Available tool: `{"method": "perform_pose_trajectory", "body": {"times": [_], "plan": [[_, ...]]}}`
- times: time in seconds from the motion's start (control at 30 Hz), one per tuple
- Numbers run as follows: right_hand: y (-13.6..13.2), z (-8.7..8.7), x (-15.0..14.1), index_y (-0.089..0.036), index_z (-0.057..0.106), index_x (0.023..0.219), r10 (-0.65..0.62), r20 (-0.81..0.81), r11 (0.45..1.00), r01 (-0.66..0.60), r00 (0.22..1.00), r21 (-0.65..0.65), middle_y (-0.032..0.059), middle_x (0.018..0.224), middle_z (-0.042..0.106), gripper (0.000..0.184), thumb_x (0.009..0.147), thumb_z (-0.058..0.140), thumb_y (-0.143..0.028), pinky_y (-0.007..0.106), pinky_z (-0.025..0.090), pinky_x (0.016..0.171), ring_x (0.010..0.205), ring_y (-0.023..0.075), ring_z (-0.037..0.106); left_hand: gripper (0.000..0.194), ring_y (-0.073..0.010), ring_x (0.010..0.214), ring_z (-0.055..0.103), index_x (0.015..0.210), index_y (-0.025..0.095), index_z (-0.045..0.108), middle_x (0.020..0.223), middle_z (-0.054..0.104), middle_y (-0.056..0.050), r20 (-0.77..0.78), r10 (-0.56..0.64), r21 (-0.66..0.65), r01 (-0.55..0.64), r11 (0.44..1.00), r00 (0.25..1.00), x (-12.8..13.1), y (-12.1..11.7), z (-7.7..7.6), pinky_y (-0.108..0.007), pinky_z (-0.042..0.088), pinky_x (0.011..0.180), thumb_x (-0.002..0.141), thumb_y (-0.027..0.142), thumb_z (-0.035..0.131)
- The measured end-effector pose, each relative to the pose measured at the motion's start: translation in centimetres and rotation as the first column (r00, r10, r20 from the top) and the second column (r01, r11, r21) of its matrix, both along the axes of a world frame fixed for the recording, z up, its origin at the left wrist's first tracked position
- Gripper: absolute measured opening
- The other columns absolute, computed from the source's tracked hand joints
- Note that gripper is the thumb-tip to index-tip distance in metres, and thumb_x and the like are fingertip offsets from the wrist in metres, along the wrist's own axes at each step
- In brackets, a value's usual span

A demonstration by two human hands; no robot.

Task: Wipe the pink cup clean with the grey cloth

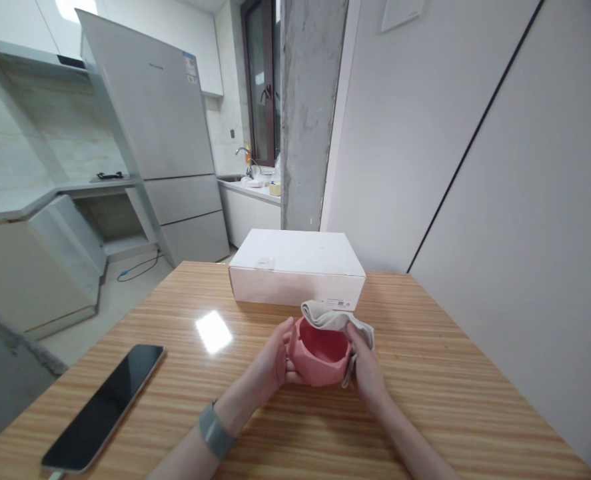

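the faceted pink ceramic bowl (319, 355) sits on the striped wooden desk (425, 400) just in front of the white cardboard box (295, 267). the left hand (271, 363) cups its left side with fingers curled, while the right hand (364, 363) presses a crumpled grey cloth (336, 320) pinched over the bowl's right rim. a black smartphone (104, 408) lies well left of the bowl.

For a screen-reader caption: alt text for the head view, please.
Left hand steadies a pink bowl on a wooden table while right hand presses a grey cloth to its rim; white box behind, phone left.
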State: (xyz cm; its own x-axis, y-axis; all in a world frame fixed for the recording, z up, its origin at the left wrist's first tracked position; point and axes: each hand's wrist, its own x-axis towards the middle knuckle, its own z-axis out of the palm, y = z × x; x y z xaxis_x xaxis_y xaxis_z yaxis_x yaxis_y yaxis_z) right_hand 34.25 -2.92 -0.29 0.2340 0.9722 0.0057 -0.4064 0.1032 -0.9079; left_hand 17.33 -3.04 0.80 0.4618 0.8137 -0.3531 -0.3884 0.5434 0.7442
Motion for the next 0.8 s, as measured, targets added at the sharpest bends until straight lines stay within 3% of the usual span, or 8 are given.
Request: {"method": "perform_pose_trajectory", "body": {"times": [0.1, 0.17, 0.3, 0.4, 0.47, 0.57, 0.67, 0.8], "plan": [[0.7, 0.3, 0.4, -0.022, 0.074, 0.086, 0.101, -0.077, 0.995, -0.103, 0.992, -0.019, 0.0034, 0.084, 0.076, 0.034, 0.067, 0.073, -0.051, 0.032, 0.056, 0.077, 0.087, 0.0249, 0.07, 0.051, -0.017, 0.064, 0.066, 0.105, 0.013, 0.066, 0.088, 0.071, -0.009, -0.005, -0.058, 0.016, 0.058, 0.998, 0.998, -0.1, 0.1, -0.3, -0.029, 0.058, 0.053, 0.083, 0.056, 0.053], [0.9, 0.1, 0.5, -0.021, 0.074, 0.087, 0.114, -0.078, 0.993, -0.117, 0.99, -0.025, 0.0036, 0.087, 0.076, 0.034, 0.069, 0.072, -0.05, 0.034, 0.056, 0.08, 0.091, 0.0257, 0.07, 0.048, -0.0176, 0.064, 0.066, 0.102, 0.012, 0.067, 0.085, 0.07, -0.008, 0.01, -0.032, 0.01, 0.032, 0.999, 0.999, 0.1, 0.1, -0.4, -0.03, 0.058, 0.051, 0.082, 0.054, 0.054], [0.3, -0.7, 0.2, -0.022, 0.073, 0.093, 0.008, 0.011, 1.0, -0.008, 1.0, -0.01, 0.0018, 0.092, 0.075, 0.037, 0.069, 0.071, -0.051, 0.031, 0.055, 0.082, 0.095, 0.0235, 0.068, 0.038, -0.0193, 0.066, 0.067, 0.1, 0.01, 0.066, 0.084, 0.072, -0.01, 0.055, 0.116, 0.013, -0.116, 0.993, 0.992, 0.5, -0.1, -0.4, -0.035, 0.06, 0.061, 0.084, 0.043, 0.055], [-0.5, -1.0, -0.3, -0.023, 0.073, 0.089, -0.103, 0.134, 0.995, 0.101, 0.986, 0.023, 0.0014, 0.088, 0.074, 0.036, 0.067, 0.073, -0.051, 0.03, 0.056, 0.078, 0.09, 0.0221, 0.067, 0.032, -0.0223, 0.086, 0.069, 0.108, 0.011, 0.063, 0.1, 0.072, -0.013, 0.148, 0.184, 0.055, -0.193, 0.98, 0.972, 0.8, -0.3, -0.2, -0.037, 0.058, 0.077, 0.083, 0.031, 0.059], [-0.8, -0.9, -0.5, -0.022, 0.073, 0.087, -0.132, 0.154, 0.991, 0.128, 0.979, 0.033, 0.0013, 0.084, 0.073, 0.035, 0.067, 0.073, -0.051, 0.03, 0.056, 0.078, 0.088, 0.0221, 0.067, 0.034, -0.0224, 0.094, 0.068, 0.111, 0.012, 0.062, 0.107, 0.07, -0.013, 0.166, 0.179, 0.062, -0.191, 0.98, 0.97, 0.8, -0.4, 0.0, -0.035, 0.056, 0.082, 0.081, 0.027, 0.062], [-0.6, -0.6, -0.2, -0.022, 0.073, 0.089, -0.153, 0.139, 0.988, 0.15, 0.978, 0.038, 0.0018, 0.086, 0.073, 0.035, 0.069, 0.072, -0.05, 0.034, 0.054, 0.085, 0.096, 0.0239, 0.065, 0.039, -0.0196, 0.082, 0.07, 0.111, 0.012, 0.063, 0.101, 0.072, -0.012, 0.104, 0.099, 0.038, -0.103, 0.994, 0.99, 0.5, -0.4, 0.3, -0.031, 0.058, 0.073, 0.085, 0.041, 0.057], [0.2, -0.4, 0.3, -0.022, 0.073, 0.094, -0.066, 0.032, 0.998, 0.065, 0.997, 0.02, 0.0026, 0.098, 0.074, 0.037, 0.071, 0.07, -0.051, 0.036, 0.049, 0.094, 0.105, 0.0251, 0.063, 0.051, -0.0175, 0.067, 0.068, 0.107, 0.013, 0.065, 0.089, 0.072, -0.009, 0.029, 0.009, 0.003, -0.01, 1.0, 1.0, 0.2, -0.3, 0.2, -0.029, 0.058, 0.059, 0.084, 0.056, 0.052], [1.1, -0.5, 0.8, -0.022, 0.074, 0.094, 0.105, -0.066, 0.994, -0.105, 0.992, 0.011, 0.0026, 0.098, 0.076, 0.035, 0.073, 0.07, -0.05, 0.037, 0.047, 0.095, 0.102, 0.0261, 0.066, 0.048, -0.018, 0.063, 0.067, 0.101, 0.011, 0.066, 0.081, 0.071, -0.007, 0.014, -0.004, -0.013, 0.005, 1.0, 1.0, 0.1, -0.1, -0.3, -0.03, 0.058, 0.054, 0.08, 0.053, 0.059]]}}
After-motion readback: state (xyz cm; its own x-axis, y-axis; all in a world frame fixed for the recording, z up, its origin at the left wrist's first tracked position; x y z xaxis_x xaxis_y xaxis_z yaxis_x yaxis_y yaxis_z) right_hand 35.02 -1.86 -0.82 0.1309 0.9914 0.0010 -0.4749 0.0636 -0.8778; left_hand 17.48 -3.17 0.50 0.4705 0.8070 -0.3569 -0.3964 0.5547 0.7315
